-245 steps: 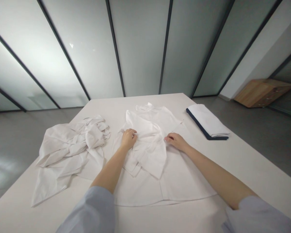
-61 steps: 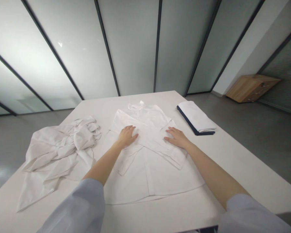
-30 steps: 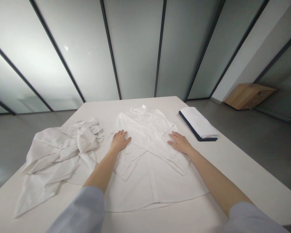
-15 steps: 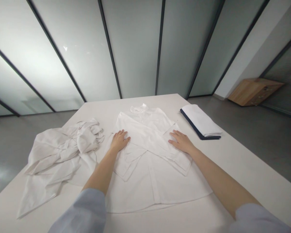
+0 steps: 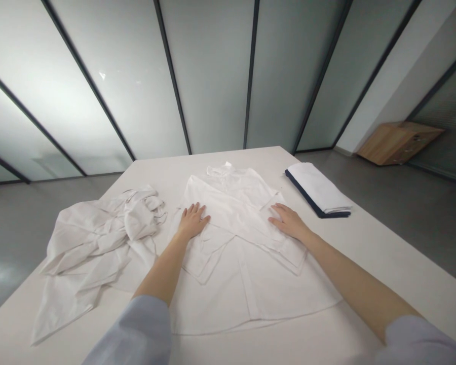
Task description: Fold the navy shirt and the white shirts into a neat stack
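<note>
A white shirt (image 5: pixel 228 213) lies spread on the table, its collar at the far end and its hem towards me. Both sleeves are laid across the front, with the cuffs pointing down to the left and right. My left hand (image 5: pixel 192 221) rests flat on the shirt's left side, fingers spread. On the right side my right hand (image 5: pixel 289 222) lies flat near the folded sleeve, its fingers apart. Neither hand grasps the cloth.
Left of the shirt is a crumpled heap of white cloth (image 5: pixel 102 238). To the right sits a folded stack, white cloth (image 5: pixel 319 187) above dark navy cloth (image 5: pixel 307 193). The white table (image 5: pixel 395 274) has its edges in view. A wooden cabinet (image 5: pixel 395 143) stands beyond on the floor.
Both hands remain flat on the shirt in nearly the same place. Everything on the table sits slightly further right in the picture.
</note>
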`<state>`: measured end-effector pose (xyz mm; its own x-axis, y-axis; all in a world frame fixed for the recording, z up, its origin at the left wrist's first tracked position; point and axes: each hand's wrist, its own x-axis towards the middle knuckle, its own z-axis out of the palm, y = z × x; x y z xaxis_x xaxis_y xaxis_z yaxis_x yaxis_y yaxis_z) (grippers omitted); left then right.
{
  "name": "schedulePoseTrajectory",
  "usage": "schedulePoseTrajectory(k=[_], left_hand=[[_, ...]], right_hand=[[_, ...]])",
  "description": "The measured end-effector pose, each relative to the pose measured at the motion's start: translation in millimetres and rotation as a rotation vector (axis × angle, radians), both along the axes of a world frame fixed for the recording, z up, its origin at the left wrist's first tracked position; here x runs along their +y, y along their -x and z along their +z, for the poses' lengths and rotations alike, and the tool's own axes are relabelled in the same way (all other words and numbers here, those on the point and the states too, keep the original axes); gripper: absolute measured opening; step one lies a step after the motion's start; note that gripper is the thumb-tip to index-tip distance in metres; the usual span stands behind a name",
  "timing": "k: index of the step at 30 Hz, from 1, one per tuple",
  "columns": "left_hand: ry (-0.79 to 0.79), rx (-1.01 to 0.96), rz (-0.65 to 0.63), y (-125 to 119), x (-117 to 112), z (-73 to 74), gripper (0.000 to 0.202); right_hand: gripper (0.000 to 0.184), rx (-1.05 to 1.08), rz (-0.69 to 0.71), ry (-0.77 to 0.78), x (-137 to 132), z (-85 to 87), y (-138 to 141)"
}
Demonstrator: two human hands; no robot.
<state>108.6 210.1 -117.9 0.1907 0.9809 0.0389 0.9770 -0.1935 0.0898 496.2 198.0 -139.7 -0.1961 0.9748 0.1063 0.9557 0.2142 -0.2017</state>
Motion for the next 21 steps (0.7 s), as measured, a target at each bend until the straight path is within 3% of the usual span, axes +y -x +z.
schedulePoseTrajectory(k=[4,8,12,17,21], left_hand=[[0.036,0.037,-0.018,-3.4,-0.7,-0.7,0.066],[0.045,0.055,-0.023,-4.6,0.1,0.1,0.067],[0.052,0.073,-0.026,-4.4,-4.0,1.5,0.067],[0.018,0.102,-0.064,-1.4,-25.8,12.3,0.065],[0.111,0.187,-0.146,5.5,-40.0,38.2,0.059]], right_hand=[[0.070,-0.024,-0.036,-0.012,10.7,12.8,2.4],[0.065,-0.097,0.039,-0.035,30.9,29.0,16.0],[0.058,-0.144,0.106,0.032,42.2,25.8,33.4],[0.056,-0.189,0.102,0.036,17.9,21.1,43.3],[0.053,-0.238,0.174,0.066,-9.0,43.2,41.8]])
